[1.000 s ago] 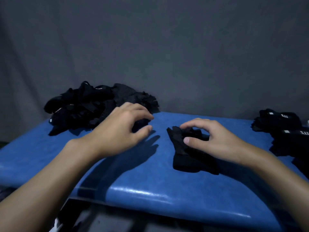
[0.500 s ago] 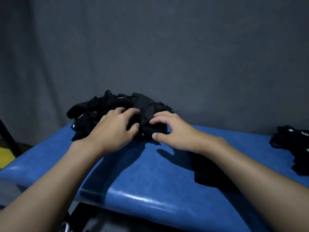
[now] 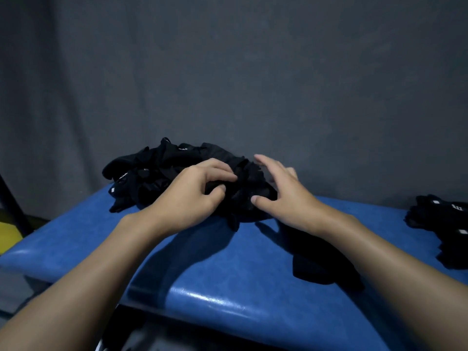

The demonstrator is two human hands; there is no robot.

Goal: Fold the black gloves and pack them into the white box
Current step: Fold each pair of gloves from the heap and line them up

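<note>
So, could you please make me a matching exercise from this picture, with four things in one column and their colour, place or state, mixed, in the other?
Things:
1. left hand
2. right hand
3. glove pile
4. table

States:
A. blue and glossy
B. fingers spread
C. pinches black fabric
D. heaped at the far side, left of centre

Pairs: 1-C, 2-B, 3-D, 4-A
</note>
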